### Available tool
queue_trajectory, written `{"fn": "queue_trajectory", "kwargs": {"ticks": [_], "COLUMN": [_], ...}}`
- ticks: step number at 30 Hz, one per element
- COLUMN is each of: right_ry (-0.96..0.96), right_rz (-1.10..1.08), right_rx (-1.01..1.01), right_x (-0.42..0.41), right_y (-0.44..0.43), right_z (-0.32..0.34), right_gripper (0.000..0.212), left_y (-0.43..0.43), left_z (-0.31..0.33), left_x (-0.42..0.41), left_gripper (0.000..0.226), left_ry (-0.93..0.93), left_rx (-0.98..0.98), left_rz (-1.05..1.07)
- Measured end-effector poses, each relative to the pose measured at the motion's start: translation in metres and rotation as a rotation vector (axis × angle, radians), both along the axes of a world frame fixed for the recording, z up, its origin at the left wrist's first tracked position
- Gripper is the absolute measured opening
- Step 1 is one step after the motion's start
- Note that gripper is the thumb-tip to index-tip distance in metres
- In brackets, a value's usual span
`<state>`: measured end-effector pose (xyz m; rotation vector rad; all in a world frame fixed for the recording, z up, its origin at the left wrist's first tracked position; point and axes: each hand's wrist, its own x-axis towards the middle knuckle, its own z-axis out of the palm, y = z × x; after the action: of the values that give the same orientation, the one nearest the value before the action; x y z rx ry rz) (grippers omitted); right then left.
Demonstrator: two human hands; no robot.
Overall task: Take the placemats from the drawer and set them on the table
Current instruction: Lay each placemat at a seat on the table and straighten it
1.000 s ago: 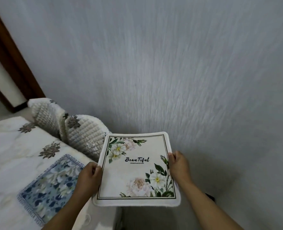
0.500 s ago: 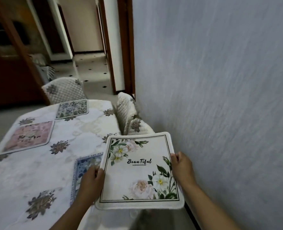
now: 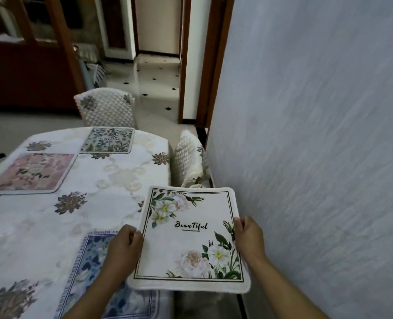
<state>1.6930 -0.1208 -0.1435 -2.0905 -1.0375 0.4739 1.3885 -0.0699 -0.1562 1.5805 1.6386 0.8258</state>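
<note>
I hold a white placemat (image 3: 191, 240) printed with flowers and the word "Beautiful" flat in the air, past the table's right edge. My left hand (image 3: 124, 247) grips its left edge and my right hand (image 3: 249, 236) grips its right edge. Three placemats lie on the table (image 3: 41, 226): a blue one (image 3: 92, 265) just under my left arm, a pink one (image 3: 29, 172) at the left, and a green-leafed one (image 3: 108, 140) at the far end. No drawer is in view.
A floral white cloth covers the table. One quilted chair (image 3: 105, 109) stands at the far end; another quilted chair (image 3: 191, 164) is wedged between the table and the grey wall (image 3: 317, 134) on the right. A doorway and tiled floor lie beyond.
The view has swung left from the bare wall to the table, revealing the pink and green placemats. Both hands keep the same grip on the white placemat.
</note>
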Motion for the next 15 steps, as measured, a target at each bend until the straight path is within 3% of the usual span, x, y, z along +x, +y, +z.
{"fn": "queue_trajectory", "kwargs": {"ticks": [8,15], "right_ry": [0.015,-0.04], "right_rz": [0.356,0.748], "right_rx": [-0.002,0.012], "right_x": [0.004,0.024], "right_y": [0.14,0.252], "right_z": [-0.026,-0.041], "right_gripper": [0.029,0.032], "left_y": [0.027,0.027], "left_z": [-0.011,-0.021], "left_x": [0.008,0.065], "left_gripper": [0.027,0.025], "left_ry": [0.024,0.063], "left_rx": [-0.043,-0.087], "left_rz": [0.355,0.718]}}
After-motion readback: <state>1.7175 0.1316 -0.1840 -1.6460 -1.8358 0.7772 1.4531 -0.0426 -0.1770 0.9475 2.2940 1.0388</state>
